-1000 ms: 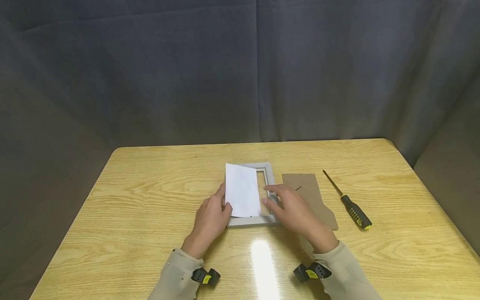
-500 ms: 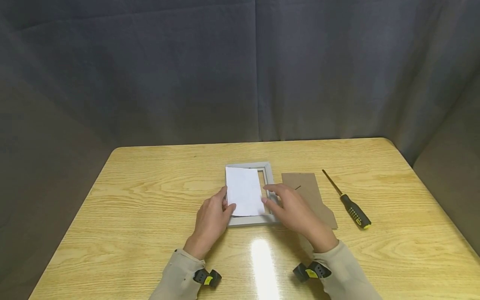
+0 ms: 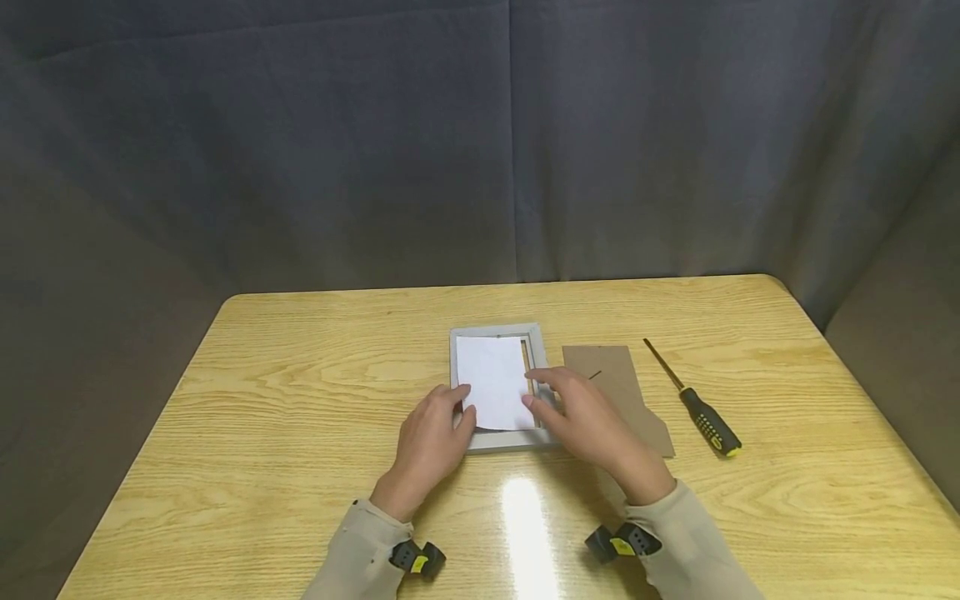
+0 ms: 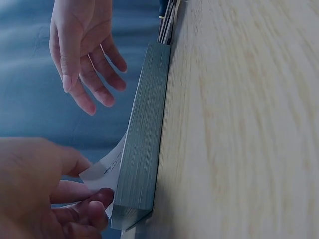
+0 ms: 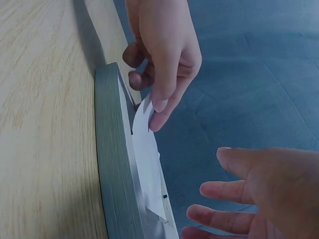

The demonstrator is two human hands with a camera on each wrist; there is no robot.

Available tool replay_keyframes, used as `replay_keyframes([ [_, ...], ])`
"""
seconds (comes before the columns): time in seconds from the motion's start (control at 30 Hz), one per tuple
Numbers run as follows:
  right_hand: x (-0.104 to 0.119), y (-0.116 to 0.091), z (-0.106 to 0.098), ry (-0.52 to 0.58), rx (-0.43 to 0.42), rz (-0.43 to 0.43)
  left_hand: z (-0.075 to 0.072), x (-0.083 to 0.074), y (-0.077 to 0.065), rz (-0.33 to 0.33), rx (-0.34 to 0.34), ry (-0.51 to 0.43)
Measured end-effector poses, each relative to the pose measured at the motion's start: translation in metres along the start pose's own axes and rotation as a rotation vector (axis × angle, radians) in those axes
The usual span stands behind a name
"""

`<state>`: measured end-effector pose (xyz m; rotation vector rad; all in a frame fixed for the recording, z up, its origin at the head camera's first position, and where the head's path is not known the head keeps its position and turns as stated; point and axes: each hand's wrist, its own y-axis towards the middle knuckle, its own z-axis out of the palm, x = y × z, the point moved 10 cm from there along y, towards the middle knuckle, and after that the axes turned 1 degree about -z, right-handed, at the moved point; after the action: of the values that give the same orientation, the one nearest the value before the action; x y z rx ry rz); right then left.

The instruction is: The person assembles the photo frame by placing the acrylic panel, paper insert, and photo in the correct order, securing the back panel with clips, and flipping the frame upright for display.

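A grey picture frame [image 3: 498, 440] lies flat on the wooden table [image 3: 300, 400]. A white sheet of paper [image 3: 491, 377] rests in its opening, leaving a narrow gap along the right side. My left hand [image 3: 461, 410] pinches the sheet's near left corner; the right wrist view shows its thumb and fingers [image 5: 160, 103] closed on the paper [image 5: 144, 149]. My right hand [image 3: 536, 388] is at the sheet's right edge over the frame's right rail, fingers straight and spread. In the left wrist view the paper [image 4: 107, 167] curls up off the frame [image 4: 144, 144] beneath the right hand [image 4: 82, 45].
A brown backing board [image 3: 611, 379] lies just right of the frame, partly under my right wrist. A screwdriver [image 3: 705, 418] with a black and yellow handle lies further right. A dark curtain hangs behind the table.
The paper has shifted right and settled lower into the frame opening. My left hand moved right with it; my right hand has hardly moved.
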<state>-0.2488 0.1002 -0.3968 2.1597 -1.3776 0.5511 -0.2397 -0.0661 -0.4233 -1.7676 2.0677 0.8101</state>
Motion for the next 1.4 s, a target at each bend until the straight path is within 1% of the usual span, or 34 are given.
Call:
replay_keyframes([
  [0.1,0.000,0.000,0.001,0.000,-0.001,0.000,0.002,-0.003,0.000,0.019,0.009,0.005],
  [0.33,0.002,0.001,0.001,-0.007,-0.003,-0.019,0.011,-0.008,-0.002,0.049,0.060,0.045],
  [0.53,0.002,0.001,0.001,-0.009,0.000,-0.017,0.013,-0.012,-0.004,0.087,0.067,0.079],
  [0.8,0.000,0.000,0.002,-0.014,0.009,-0.007,0.016,-0.018,-0.006,0.154,0.074,0.131],
  [0.93,0.000,0.001,0.003,-0.015,0.011,-0.001,0.016,-0.018,-0.007,0.163,0.067,0.146],
  [1.17,0.002,0.001,0.003,-0.015,0.007,-0.010,0.013,-0.016,-0.008,0.146,0.040,0.184],
  [1.4,0.001,0.001,0.004,-0.010,0.012,0.001,0.015,-0.018,-0.008,0.148,0.052,0.192],
])
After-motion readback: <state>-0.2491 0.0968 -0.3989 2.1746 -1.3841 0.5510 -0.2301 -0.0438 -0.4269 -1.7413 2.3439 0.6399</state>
